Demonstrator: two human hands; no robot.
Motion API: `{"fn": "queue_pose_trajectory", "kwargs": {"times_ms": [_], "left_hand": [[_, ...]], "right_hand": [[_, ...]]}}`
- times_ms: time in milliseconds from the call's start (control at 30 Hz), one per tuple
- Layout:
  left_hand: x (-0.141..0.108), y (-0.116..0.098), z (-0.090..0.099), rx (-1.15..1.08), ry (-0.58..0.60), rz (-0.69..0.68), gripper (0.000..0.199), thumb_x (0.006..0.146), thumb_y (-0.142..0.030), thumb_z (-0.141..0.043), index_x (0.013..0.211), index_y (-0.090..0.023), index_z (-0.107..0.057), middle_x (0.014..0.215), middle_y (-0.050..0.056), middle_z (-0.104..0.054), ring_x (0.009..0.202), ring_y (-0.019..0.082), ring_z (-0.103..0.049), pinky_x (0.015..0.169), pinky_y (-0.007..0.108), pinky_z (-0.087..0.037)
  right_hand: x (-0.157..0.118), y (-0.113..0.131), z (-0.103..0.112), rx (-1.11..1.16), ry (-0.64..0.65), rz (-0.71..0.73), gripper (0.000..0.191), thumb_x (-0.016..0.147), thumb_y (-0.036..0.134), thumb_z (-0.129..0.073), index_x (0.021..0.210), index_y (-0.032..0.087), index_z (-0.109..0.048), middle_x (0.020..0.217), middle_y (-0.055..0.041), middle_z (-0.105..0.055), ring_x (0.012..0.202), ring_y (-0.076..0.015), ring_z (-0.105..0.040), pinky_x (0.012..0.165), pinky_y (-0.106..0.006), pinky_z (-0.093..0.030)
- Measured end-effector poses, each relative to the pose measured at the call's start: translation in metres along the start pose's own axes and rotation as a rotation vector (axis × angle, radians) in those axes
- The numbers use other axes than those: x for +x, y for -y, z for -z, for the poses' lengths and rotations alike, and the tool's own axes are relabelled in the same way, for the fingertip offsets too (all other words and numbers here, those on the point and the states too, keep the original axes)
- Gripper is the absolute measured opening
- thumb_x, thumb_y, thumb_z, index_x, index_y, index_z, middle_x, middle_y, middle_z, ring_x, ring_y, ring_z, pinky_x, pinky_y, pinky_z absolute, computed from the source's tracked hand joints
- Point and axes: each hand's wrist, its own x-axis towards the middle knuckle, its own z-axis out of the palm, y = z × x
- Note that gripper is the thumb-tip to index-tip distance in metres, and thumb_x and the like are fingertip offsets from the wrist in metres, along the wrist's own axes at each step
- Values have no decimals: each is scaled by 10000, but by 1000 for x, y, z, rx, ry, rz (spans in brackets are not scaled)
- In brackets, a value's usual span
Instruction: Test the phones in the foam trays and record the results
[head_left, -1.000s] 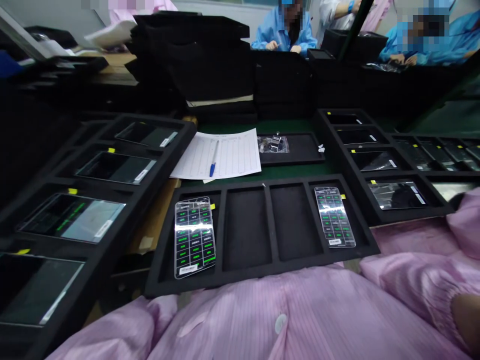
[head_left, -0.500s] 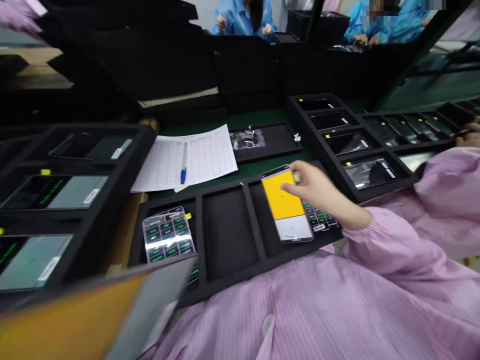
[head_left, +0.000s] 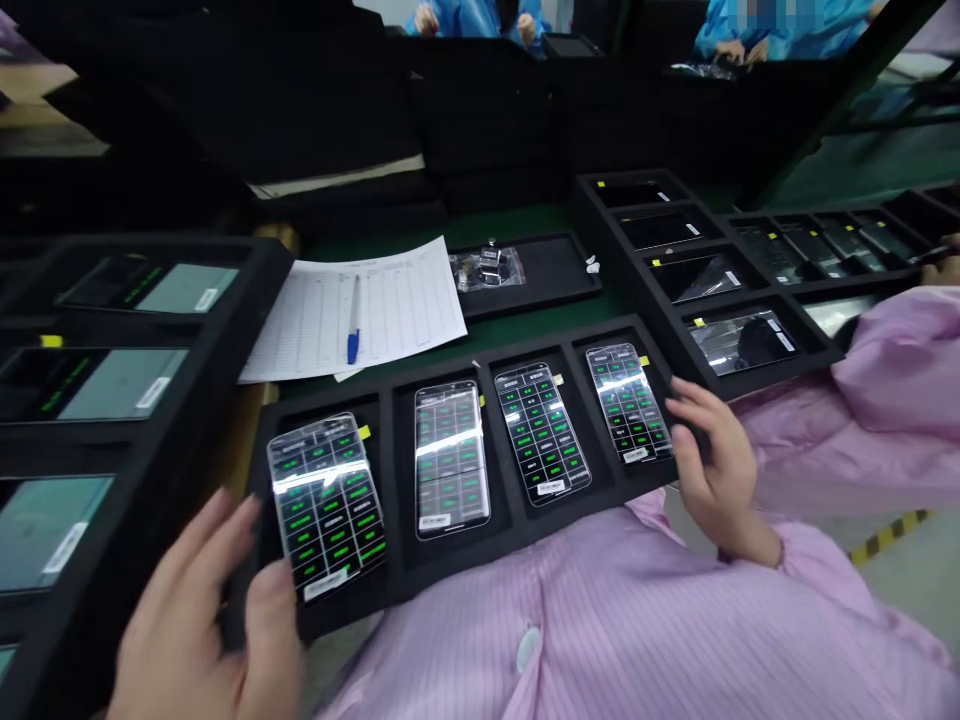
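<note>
A black foam tray [head_left: 396, 550] lies before me, with one phone in each compartment. The leftmost phone [head_left: 330, 505], the second phone [head_left: 452, 460], the third phone [head_left: 544, 435] and the rightmost phone [head_left: 628, 405] show grids of green text, paler on the second. My left hand [head_left: 214, 620], slightly blurred, is at the tray's left end with fingers apart and nothing in it. Beside the right end is my right hand [head_left: 716, 470], fingers spread and empty, fingertips close to the rim. Whether either hand touches the tray I cannot tell.
Left stands a black tray of phones [head_left: 127, 385]; right, another tray [head_left: 660, 320] with dark phones. Behind lie a paper form [head_left: 300, 320], a blue pen [head_left: 353, 340] and a shallow tray [head_left: 551, 270] with a bag of small parts. Co-workers' hands show across the bench.
The yellow-screened phone left my right hand and lies in the third compartment. The phone blurred at lower left is gone from there; the second compartment now holds one. Both hands are empty.
</note>
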Motion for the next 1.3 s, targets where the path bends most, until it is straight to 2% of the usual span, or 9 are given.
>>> {"fn": "queue_pose_trajectory", "kwargs": {"times_ms": [100, 200, 333, 467, 600, 800, 900, 1067, 1300], "left_hand": [[-19, 17, -18, 58, -243, -154, 680, 875, -293, -508, 1517, -450, -346, 1578, -89, -391, 1386, 413, -437, 1125, 693, -374], [-12, 21, -42, 74, -353, -233, 618, 891, -266, -489, 1499, -361, -424, 1522, -2, -486, 1346, 410, -489, 1093, 682, -415], [2, 17, -49, 106, -289, -158, 550, 943, -276, -406, 1486, -364, -421, 1555, -15, -442, 1394, 374, -443, 1160, 627, -369], [1, 9, -44, 38, -352, -186, 462, 946, -258, -385, 1376, -310, -546, 1495, -6, -519, 1357, 361, -488, 1146, 626, -377], [-2, -7, -44, -52, -275, -329, 434, 913, -177, -435, 1309, -252, -595, 1455, 71, -553, 1354, 350, -491, 1130, 596, -385], [4, -22, -52, -34, -168, -384, 331, 875, -176, -489, 1154, -141, -662, 1370, 197, -580, 1346, 371, -477, 1095, 561, -403], [6, -27, -57, 13, -88, -386, 341, 892, -234, -474, 1134, -117, -684, 1425, 226, -527, 1361, 396, -446, 1076, 578, -405], [3, -31, -56, 134, 51, -323, 392, 922, -304, -474, 1228, -158, -671, 1589, 203, -337, 1453, 409, -323, 1070, 585, -389], [-30, 7, -20, 184, -239, -142, 398, 855, -236, -484, 1203, -199, -672, 1608, 96, -343, 1447, 377, -338, 1145, 576, -317]], "right_hand": [[-24, -15, -10, -42, -86, 83, 339, 947, 168, -503, 1268, 236, -587, 1308, -128, -622, 1214, -303, -596, 986, -530, -507], [-18, -26, -28, -23, -107, 69, 399, 954, 188, -492, 1350, 219, -528, 1310, -145, -619, 1261, -311, -564, 1027, -552, -472], [2, -33, -37, -21, -8, 66, 314, 979, 207, -429, 1250, 226, -587, 1124, -110, -707, 1205, -294, -609, 1020, -530, -472], [4, -26, -33, -85, 162, 130, 298, 963, 208, -409, 1134, 234, -651, 1112, -85, -713, 1200, -288, -614, 1087, -550, -399], [4, 1, -37, -42, 247, 162, 351, 946, 211, -388, 1184, 249, -643, 1122, -68, -715, 1221, -275, -603, 1157, -556, -321], [14, 41, -65, 83, 579, 357, 343, 975, 243, -379, 1241, 189, -589, 1218, -102, -689, 1354, -277, -495, 1196, -586, -276], [15, 45, -73, 93, 573, 336, 326, 979, 232, -392, 1251, 199, -570, 1222, -104, -686, 1347, -287, -503, 1200, -614, -250], [13, 44, -73, 185, 530, 314, 364, 987, 236, -400, 1330, 235, -521, 1275, -80, -664, 1362, -286, -488, 1194, -611, -261], [17, 46, -69, 237, 512, 326, 357, 979, 196, -419, 1314, 244, -533, 1257, -68, -664, 1370, -290, -472, 1195, -594, -258]]}}
